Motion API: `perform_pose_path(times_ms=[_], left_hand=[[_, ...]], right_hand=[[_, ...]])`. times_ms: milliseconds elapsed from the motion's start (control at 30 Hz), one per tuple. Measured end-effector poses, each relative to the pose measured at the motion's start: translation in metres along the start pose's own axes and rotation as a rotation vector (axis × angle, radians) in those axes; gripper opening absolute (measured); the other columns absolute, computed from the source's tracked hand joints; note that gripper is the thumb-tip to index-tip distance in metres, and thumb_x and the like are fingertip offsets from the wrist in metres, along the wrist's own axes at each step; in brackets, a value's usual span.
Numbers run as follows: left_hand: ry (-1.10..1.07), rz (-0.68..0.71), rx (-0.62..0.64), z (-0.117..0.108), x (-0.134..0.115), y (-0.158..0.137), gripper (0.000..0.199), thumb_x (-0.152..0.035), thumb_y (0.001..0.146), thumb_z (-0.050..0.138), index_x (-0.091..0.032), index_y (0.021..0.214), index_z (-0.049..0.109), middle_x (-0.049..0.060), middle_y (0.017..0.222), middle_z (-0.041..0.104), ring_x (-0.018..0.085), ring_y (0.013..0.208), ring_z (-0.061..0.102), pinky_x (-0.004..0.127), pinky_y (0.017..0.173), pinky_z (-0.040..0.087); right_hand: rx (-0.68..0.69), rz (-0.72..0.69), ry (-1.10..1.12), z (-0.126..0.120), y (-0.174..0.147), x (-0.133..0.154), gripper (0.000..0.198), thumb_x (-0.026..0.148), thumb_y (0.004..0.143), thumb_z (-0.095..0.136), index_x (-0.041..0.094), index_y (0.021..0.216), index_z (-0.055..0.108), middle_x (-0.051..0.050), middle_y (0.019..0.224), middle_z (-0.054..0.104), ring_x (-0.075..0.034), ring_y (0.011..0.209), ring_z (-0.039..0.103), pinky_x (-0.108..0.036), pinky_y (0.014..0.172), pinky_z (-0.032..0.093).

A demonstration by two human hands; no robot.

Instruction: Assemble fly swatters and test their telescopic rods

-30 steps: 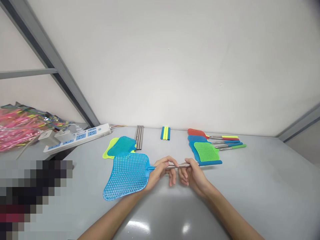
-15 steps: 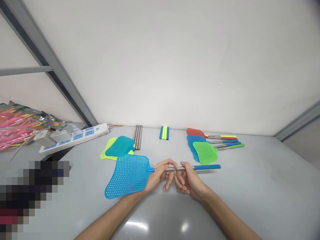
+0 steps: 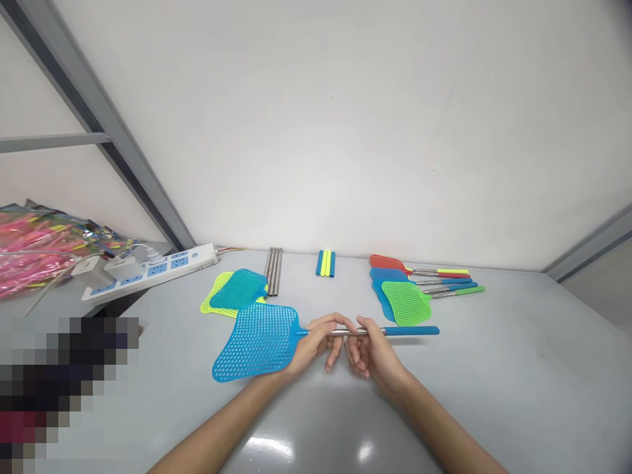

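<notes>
A blue fly swatter point(image 3: 261, 342) with a metal shaft and a blue grip point(image 3: 412, 331) is held level above the table, its mesh head to the left. My left hand point(image 3: 323, 339) is closed on the shaft near the head. Close beside it, my right hand point(image 3: 370, 349) pinches the shaft just left of the blue grip. Behind the held head lie a teal swatter head point(image 3: 239, 289) and a yellow one point(image 3: 217, 299), overlapping. Several metal tubes point(image 3: 273, 271) and several blue and yellow grips point(image 3: 326, 263) stand in rows near the wall.
At the right back lies a group of swatters with handles, among them a green one point(image 3: 407, 303) and a red one point(image 3: 388, 263). A white power strip point(image 3: 168, 268) with plugs sits at the left, near bagged pink items point(image 3: 39, 247). A wall point(image 3: 345, 164) bounds the table's back.
The held swatter has turned slightly, its mesh head's lower corner rising a little and shifting right. Both hands keep hold of the shaft. The whole view has shifted slightly.
</notes>
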State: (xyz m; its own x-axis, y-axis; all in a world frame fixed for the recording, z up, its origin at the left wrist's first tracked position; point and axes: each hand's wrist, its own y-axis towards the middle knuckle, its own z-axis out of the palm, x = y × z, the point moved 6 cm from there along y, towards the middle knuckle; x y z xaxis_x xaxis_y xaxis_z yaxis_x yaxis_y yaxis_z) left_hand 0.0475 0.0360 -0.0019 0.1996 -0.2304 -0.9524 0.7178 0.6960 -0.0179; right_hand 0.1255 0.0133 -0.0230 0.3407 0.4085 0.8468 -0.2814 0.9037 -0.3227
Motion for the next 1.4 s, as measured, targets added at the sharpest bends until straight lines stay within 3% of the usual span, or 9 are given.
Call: perform_pose_path(times_ms=[267,567,700,933,1133,1400], left_hand=[[0.101,0.011,-0.113,-0.008,-0.001,0.003,0.036,-0.036,0.081,0.034,-0.012,0.098,0.056,-0.003,0.041,0.047,0.01,0.038,0.043,0.022,0.045,0.037],[0.165,0.022,-0.256,-0.019,-0.005,0.001,0.036,-0.041,0.078,0.042,-0.013,0.097,0.057,-0.004,0.045,0.045,0.008,0.043,0.042,0.02,0.045,0.035],[0.182,0.061,-0.212,-0.013,-0.008,-0.002,0.033,-0.037,0.079,0.042,-0.015,0.1,0.055,-0.003,0.05,0.048,0.008,0.046,0.045,0.021,0.049,0.036],[0.123,0.028,-0.017,0.0,-0.004,-0.001,0.03,-0.034,0.082,0.038,-0.013,0.096,0.054,0.001,0.054,0.053,0.01,0.049,0.048,0.023,0.05,0.037],[0.079,0.028,-0.018,0.0,-0.002,0.002,0.024,-0.035,0.08,0.041,-0.013,0.078,0.052,0.001,0.055,0.053,0.01,0.049,0.048,0.023,0.049,0.038],[0.093,0.037,-0.051,-0.001,-0.004,0.001,0.026,-0.032,0.082,0.038,-0.013,0.089,0.054,0.009,0.083,0.062,0.013,0.066,0.056,0.025,0.063,0.036]], right_hand=[[-0.175,-0.169,0.122,-0.012,0.0,0.011,0.041,0.041,0.073,0.043,0.017,0.04,0.037,0.006,0.034,0.03,-0.005,0.03,0.026,-0.023,0.038,0.02],[-0.353,-0.258,0.27,-0.038,0.0,0.026,0.04,0.04,0.072,0.046,0.019,0.042,0.031,0.008,0.033,0.023,-0.005,0.029,0.022,-0.024,0.039,0.02],[-0.379,-0.264,0.259,-0.042,0.001,0.029,0.039,0.038,0.071,0.048,0.019,0.042,0.031,0.008,0.033,0.024,-0.005,0.029,0.022,-0.024,0.039,0.02],[-0.275,-0.137,0.27,-0.034,0.007,0.011,0.034,0.039,0.07,0.049,0.018,0.046,0.036,0.007,0.035,0.031,-0.005,0.031,0.027,-0.023,0.04,0.023],[-0.28,-0.119,0.312,-0.034,0.007,0.009,0.028,0.038,0.069,0.049,0.018,0.051,0.04,0.008,0.037,0.033,-0.005,0.032,0.027,-0.022,0.039,0.022],[-0.327,-0.101,0.219,-0.037,0.005,0.013,0.036,0.041,0.07,0.047,0.018,0.044,0.036,0.007,0.034,0.03,-0.006,0.032,0.028,-0.023,0.042,0.026]])
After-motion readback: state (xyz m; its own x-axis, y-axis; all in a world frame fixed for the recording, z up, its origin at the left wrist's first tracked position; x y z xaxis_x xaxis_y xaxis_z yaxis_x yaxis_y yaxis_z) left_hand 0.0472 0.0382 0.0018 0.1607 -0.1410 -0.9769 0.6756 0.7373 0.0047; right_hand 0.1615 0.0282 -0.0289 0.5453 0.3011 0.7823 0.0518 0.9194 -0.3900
